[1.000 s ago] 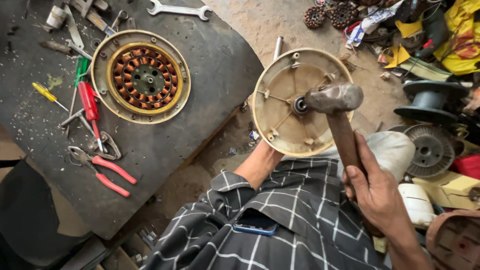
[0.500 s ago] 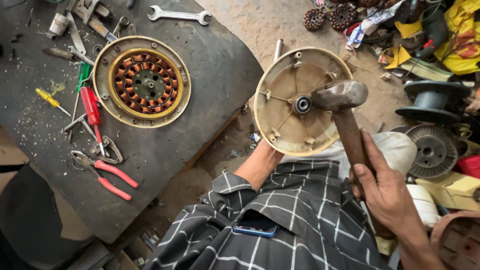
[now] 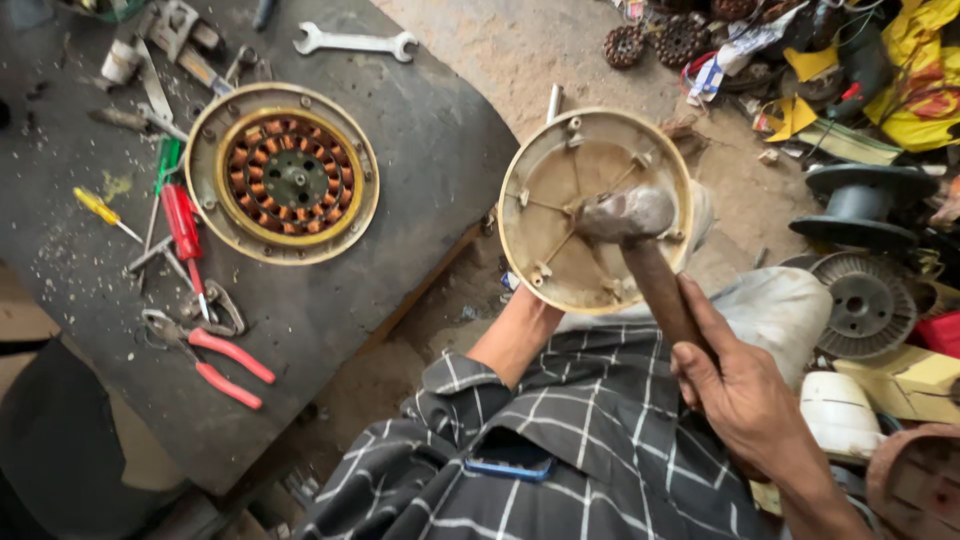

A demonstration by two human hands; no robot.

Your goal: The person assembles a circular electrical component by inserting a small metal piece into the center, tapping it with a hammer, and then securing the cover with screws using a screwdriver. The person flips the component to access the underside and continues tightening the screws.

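My right hand point(image 3: 740, 400) grips the wooden handle of a hammer point(image 3: 660, 285). Its steel head rests on the centre hub of a round cream motor cover point(image 3: 535, 245), which faces me with its ribbed inside. My left forearm reaches up under the cover's lower edge. My left hand point(image 3: 528, 308) shows only at the wrist; the fingers are hidden behind the cover, which it holds up above my lap.
A dark work board point(image 3: 420, 130) at left carries a round motor stator with copper windings point(image 3: 290, 175), red pliers point(image 3: 225, 365), red point(image 3: 182, 222) and yellow point(image 3: 100, 208) screwdrivers, and a wrench point(image 3: 355, 42). At right lie a black spool point(image 3: 860, 195), a grey ribbed wheel point(image 3: 865, 300) and scrap parts.
The hammer head has come left and down from beside the hub onto the cover's centre. The view has shifted slightly; the cover stays in my left hand.
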